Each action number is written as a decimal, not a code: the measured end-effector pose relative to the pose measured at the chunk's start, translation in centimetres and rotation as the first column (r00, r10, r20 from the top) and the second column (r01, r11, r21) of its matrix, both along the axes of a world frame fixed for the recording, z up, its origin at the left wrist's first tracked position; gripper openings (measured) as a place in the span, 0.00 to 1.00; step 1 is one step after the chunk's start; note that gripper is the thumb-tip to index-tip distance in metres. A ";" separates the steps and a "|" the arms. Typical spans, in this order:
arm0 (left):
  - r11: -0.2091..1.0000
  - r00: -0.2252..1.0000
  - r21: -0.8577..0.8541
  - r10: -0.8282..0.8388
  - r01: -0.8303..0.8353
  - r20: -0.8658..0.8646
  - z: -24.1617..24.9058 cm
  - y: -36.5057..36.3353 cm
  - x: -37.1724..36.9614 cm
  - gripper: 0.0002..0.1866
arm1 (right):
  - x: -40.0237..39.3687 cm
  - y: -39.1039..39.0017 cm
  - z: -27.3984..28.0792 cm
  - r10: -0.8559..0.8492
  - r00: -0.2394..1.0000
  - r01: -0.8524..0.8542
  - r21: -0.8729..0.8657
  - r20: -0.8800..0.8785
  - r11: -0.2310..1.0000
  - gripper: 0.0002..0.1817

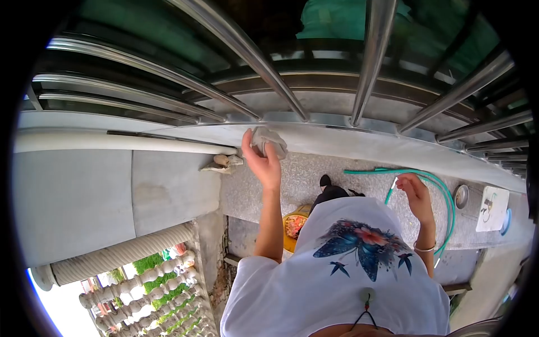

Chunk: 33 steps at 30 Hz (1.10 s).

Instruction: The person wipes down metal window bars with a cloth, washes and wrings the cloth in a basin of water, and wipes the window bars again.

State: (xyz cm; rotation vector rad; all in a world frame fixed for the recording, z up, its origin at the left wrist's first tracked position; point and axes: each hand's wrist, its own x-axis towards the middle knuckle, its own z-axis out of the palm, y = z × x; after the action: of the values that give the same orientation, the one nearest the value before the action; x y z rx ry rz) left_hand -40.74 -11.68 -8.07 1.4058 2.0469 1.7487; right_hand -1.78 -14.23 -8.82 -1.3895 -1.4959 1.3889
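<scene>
My left hand (263, 163) is closed around a crumpled grey cloth (270, 141), with thumb and fingers curled about it. It is at the white wall (224, 135) just below the metal window bars; whether the cloth presses on the wall is hard to tell. My right hand (415, 194) hangs in the air to the right, fingers loosely bent and nothing visible in them. Behind that hand, a green hose (449, 202) curves along the floor.
Shiny metal bars (375, 62) stick out in front of a dark window. A pale pipe (123, 142) runs along the left wall. Below are a yellow bucket (289, 243) with reddish contents, a metal bowl (461, 196) and a white board (492, 209). A balustrade (140, 281) stands lower left.
</scene>
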 end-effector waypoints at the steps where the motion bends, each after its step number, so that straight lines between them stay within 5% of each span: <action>1: 0.999 0.967 -0.021 0.032 -0.038 -0.252 0.5 1.0 -0.1 0.19 | -0.1 -0.1 -0.1 -0.003 1.000 0.003 -0.020 -0.008 1.000 0.09; 4: 0.972 0.873 -0.221 -0.176 0.080 -0.456 -1.2 3.5 0.2 0.20 | 0.0 -1.0 -0.7 -0.014 1.000 0.014 -0.050 0.004 0.999 0.10; 8: 0.948 0.852 -0.316 -0.143 -0.029 -0.504 -0.7 2.9 -1.6 0.21 | 0.7 -2.1 -0.7 -0.032 0.999 0.035 -0.082 0.036 0.996 0.10; 13: 0.995 0.791 -0.091 -0.084 0.035 -0.605 -2.3 4.2 0.9 0.23 | 1.2 -2.7 -1.1 -0.102 0.994 0.105 -0.092 0.033 0.990 0.10; 17: 0.962 0.836 -0.268 -0.188 0.051 -0.515 -0.6 3.7 0.6 0.23 | 0.7 -2.4 -1.0 -0.090 0.996 0.089 -0.085 -0.013 0.992 0.10; 21: 0.959 0.874 -0.273 -0.071 -0.072 -0.481 -1.4 4.1 -0.4 0.23 | 0.3 -1.7 -0.8 -0.078 0.997 0.078 -0.044 0.004 0.996 0.10; 24: 0.992 0.866 -0.118 -0.020 -0.045 -0.499 -1.6 3.7 1.3 0.23 | 0.0 -1.7 -1.0 -0.058 0.998 0.059 -0.044 0.017 0.997 0.10; 26: 0.973 0.897 -0.145 -0.223 0.180 -0.382 -0.9 2.0 2.1 0.22 | 0.0 -1.6 -1.2 -0.040 0.999 0.040 -0.049 0.020 0.998 0.10; 28: 0.963 0.922 -0.192 -0.239 0.186 -0.305 -0.2 0.4 1.8 0.17 | -0.4 -1.5 -1.2 -0.031 0.999 0.029 -0.076 -0.022 0.997 0.09; 30: 0.971 0.974 -0.174 -0.133 0.166 0.185 -1.0 -0.7 0.4 0.12 | -0.9 -0.8 -0.6 -0.013 0.998 0.008 -0.083 -0.062 0.997 0.09; 32: 0.968 0.953 -0.194 -0.102 0.162 0.285 -1.2 -1.4 -1.1 0.12 | -1.9 -0.1 0.2 0.004 0.995 -0.014 -0.094 -0.100 0.995 0.09; 33: 0.990 0.812 -0.052 -0.079 0.133 0.578 -1.4 -1.5 -1.7 0.12 | -2.6 0.5 0.6 0.034 0.996 -0.037 -0.037 -0.081 0.999 0.09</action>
State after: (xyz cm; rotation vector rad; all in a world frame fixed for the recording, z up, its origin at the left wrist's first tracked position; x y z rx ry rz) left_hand -42.41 -13.14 -9.49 0.7974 1.6526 1.7289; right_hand -4.33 -13.68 -8.25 -1.3205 -1.4557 1.4846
